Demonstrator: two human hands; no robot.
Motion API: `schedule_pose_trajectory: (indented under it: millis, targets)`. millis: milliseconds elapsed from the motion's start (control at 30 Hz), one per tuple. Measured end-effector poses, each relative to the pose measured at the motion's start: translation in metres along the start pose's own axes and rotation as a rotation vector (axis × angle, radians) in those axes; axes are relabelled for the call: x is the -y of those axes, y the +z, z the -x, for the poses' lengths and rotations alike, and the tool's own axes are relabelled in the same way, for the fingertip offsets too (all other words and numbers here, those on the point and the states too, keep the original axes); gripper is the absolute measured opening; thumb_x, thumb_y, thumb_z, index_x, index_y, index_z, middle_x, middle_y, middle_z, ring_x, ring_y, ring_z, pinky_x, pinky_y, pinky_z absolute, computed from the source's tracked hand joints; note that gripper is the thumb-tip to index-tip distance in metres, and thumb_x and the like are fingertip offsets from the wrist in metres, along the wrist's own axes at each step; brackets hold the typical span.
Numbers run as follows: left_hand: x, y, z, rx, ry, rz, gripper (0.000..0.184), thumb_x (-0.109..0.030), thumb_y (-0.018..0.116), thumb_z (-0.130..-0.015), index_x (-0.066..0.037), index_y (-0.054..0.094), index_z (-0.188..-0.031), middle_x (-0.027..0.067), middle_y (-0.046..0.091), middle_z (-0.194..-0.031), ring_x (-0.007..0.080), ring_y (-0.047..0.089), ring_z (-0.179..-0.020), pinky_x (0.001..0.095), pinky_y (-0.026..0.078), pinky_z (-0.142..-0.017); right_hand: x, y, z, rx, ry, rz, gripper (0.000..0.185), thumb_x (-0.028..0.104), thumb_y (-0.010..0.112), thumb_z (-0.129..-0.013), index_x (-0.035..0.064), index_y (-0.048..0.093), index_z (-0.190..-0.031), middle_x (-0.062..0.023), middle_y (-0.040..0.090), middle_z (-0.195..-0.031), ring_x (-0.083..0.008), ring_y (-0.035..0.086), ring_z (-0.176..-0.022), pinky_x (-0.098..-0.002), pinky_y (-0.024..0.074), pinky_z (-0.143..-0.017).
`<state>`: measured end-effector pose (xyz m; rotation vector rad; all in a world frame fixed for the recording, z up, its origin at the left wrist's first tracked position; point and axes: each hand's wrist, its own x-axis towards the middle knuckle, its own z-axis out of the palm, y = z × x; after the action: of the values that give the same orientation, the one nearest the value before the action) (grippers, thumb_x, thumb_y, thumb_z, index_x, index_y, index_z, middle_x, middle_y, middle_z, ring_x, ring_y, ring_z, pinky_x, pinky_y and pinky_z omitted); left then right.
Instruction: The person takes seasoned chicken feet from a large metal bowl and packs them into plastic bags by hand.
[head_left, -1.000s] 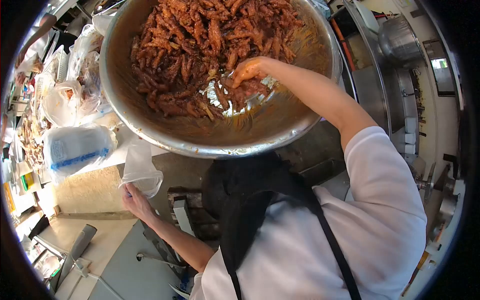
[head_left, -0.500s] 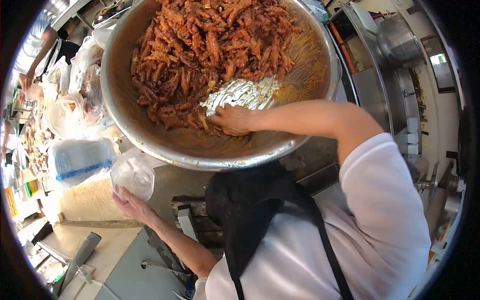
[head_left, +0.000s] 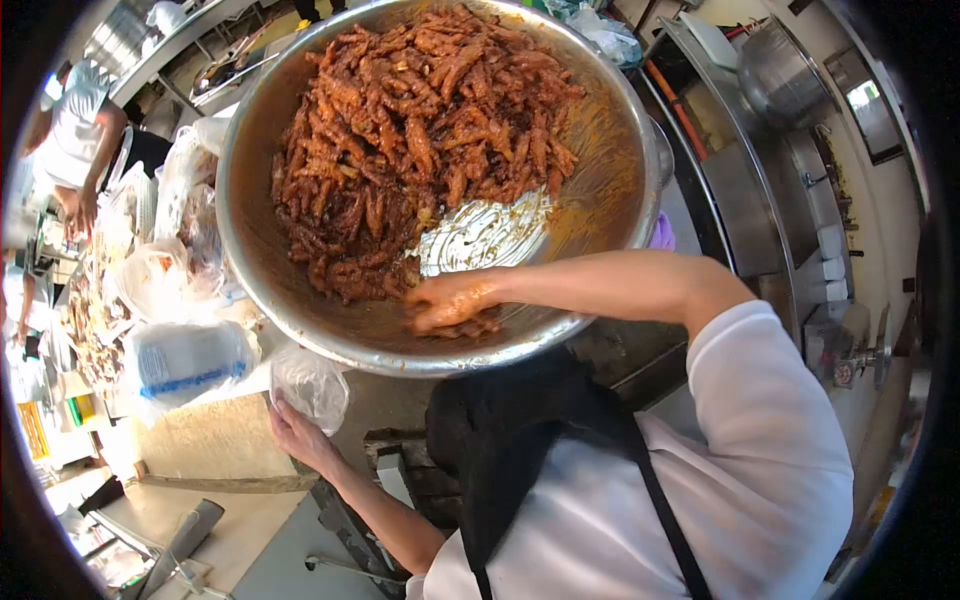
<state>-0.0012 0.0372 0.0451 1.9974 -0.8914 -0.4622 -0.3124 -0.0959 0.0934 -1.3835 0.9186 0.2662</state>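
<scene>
A big steel basin (head_left: 640, 215) holds a heap of chicken feet (head_left: 420, 110) coated in reddish-brown sauce. My right hand (head_left: 452, 302), smeared with sauce, is inside near the basin's front wall. Its fingers curl over some chicken feet at the near edge of the heap; the fingertips are partly hidden. Just beyond that hand, a shiny patch of bare basin floor shows through streaks of sauce. Below the basin's left rim, my left hand (head_left: 302, 437) grips a clear plastic bag (head_left: 312, 388) by its edge.
A plastic-wrapped stack (head_left: 190, 360) and several filled clear bags (head_left: 160, 275) lie on the table at left. Another person's hand (head_left: 78, 210) is at work farther left. Along the right runs a steel sink counter (head_left: 745, 205) with a large metal bowl (head_left: 785, 78).
My right hand has drawn nearer to the basin's front wall, with some chicken feet under it. My left hand still holds the bag. The whole view has shifted slightly.
</scene>
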Motion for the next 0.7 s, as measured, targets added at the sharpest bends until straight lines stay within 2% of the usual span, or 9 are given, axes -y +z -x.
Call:
schedule_pose_trajectory:
  millis: [100, 167, 233, 367, 433, 500, 567, 633, 700]
  targets:
    - [-0.018, 0.003, 0.003, -0.016, 0.017, 0.05, 0.039, -0.028, 0.045, -0.096, 0.003, 0.059, -0.116, 0.0115, 0.062, -0.095, 0.0183, 0.054, -0.083, 0.0323, 0.044, -0.077, 0.003, -0.006, -0.029, 0.139, -0.336, -0.411, 0.053, 0.042, 0.052, -0.087, 0.0066, 0.048, -0.126, -0.0106, 0.062, -0.097, -0.0152, 0.062, -0.07, -0.0354, 0.0542, -0.05]
    - [-0.03, 0.004, 0.007, -0.026, -0.008, 0.039, 0.04, -0.029, 0.044, -0.096, 0.002, 0.059, -0.116, 0.0109, 0.062, -0.095, 0.0177, 0.053, -0.083, 0.0321, 0.044, -0.077, 0.003, -0.019, -0.01, 0.448, -0.153, -0.867, 0.054, 0.051, 0.052, -0.087, 0.0086, 0.051, -0.121, -0.0092, 0.062, -0.098, -0.0163, 0.062, -0.071, -0.0341, 0.0548, -0.052]
    - [-0.051, -0.001, 0.013, -0.031, -0.093, -0.006, 0.04, -0.029, 0.044, -0.096, 0.002, 0.059, -0.117, 0.0109, 0.062, -0.095, 0.0173, 0.053, -0.083, 0.0317, 0.043, -0.077, -0.009, -0.04, 0.008, 0.477, -0.225, -0.963, 0.068, 0.06, 0.05, -0.085, 0.0087, 0.046, -0.129, -0.0098, 0.061, -0.106, -0.0185, 0.064, -0.074, -0.0347, 0.0566, -0.055]
    - [-0.011, -0.017, 0.005, -0.004, -0.039, 0.115, 0.042, -0.031, 0.044, -0.097, 0.002, 0.057, -0.119, 0.0147, 0.059, -0.111, 0.0217, 0.055, -0.101, 0.0335, 0.044, -0.087, -0.091, -0.114, 0.025, 0.069, -0.215, -0.681, 0.067, 0.034, 0.066, -0.081, 0.0085, 0.039, -0.136, -0.0147, 0.054, -0.117, -0.0219, 0.062, -0.091, -0.0406, 0.0567, -0.071]
    - [0.002, -0.024, 0.003, 0.009, -0.036, 0.089, 0.043, -0.031, 0.043, -0.097, 0.003, 0.056, -0.12, 0.0165, 0.057, -0.119, 0.0253, 0.053, -0.108, 0.036, 0.042, -0.093, -0.099, -0.151, 0.068, -0.104, 0.152, -0.425, 0.072, 0.027, 0.069, -0.072, 0.0067, 0.041, -0.135, -0.0162, 0.056, -0.118, -0.0238, 0.06, -0.101, -0.043, 0.0521, -0.083]
    - [-0.006, -0.028, 0.007, -0.031, -0.061, 0.104, 0.043, -0.031, 0.042, -0.098, 0.004, 0.056, -0.12, 0.0169, 0.058, -0.118, 0.0252, 0.053, -0.107, 0.0364, 0.041, -0.094, -0.152, -0.198, 0.057, -0.103, 0.415, 0.219, 0.072, 0.028, 0.068, -0.07, 0.0035, 0.043, -0.132, -0.0191, 0.059, -0.114, -0.0273, 0.063, -0.096, -0.0406, 0.052, -0.083]
    - [-0.017, -0.029, 0.008, -0.072, -0.016, -0.011, 0.043, -0.03, 0.041, -0.098, 0.004, 0.056, -0.12, 0.0176, 0.059, -0.117, 0.0251, 0.054, -0.107, 0.036, 0.041, -0.094, -0.189, -0.178, 0.059, -0.283, 0.433, 1.152, 0.055, 0.029, 0.064, -0.075, -0.0003, 0.054, -0.12, -0.0218, 0.063, -0.103, -0.0294, 0.063, -0.091, -0.0416, 0.0519, -0.08]
    - [-0.024, -0.023, 0.004, -0.085, 0.019, -0.07, 0.043, -0.03, 0.04, -0.098, 0.004, 0.056, -0.119, 0.0183, 0.059, -0.116, 0.0252, 0.055, -0.106, 0.0357, 0.041, -0.093, -0.152, -0.12, 0.052, -0.19, 0.569, 1.272, 0.044, 0.035, 0.062, -0.081, 0.0048, 0.06, -0.113, -0.016, 0.065, -0.102, -0.0267, 0.063, -0.092, -0.041, 0.0523, -0.076]
    - [-0.023, -0.021, 0.0, -0.104, 0.033, -0.076, 0.042, -0.029, 0.04, -0.099, 0.005, 0.057, -0.118, 0.0189, 0.06, -0.115, 0.0257, 0.056, -0.104, 0.0353, 0.042, -0.092, -0.121, -0.077, 0.031, 0.002, 0.497, 0.948, 0.036, 0.03, 0.056, -0.083, -0.0019, 0.066, -0.094, -0.0187, 0.066, -0.099, -0.0338, 0.06, -0.1, -0.045, 0.0471, -0.089]
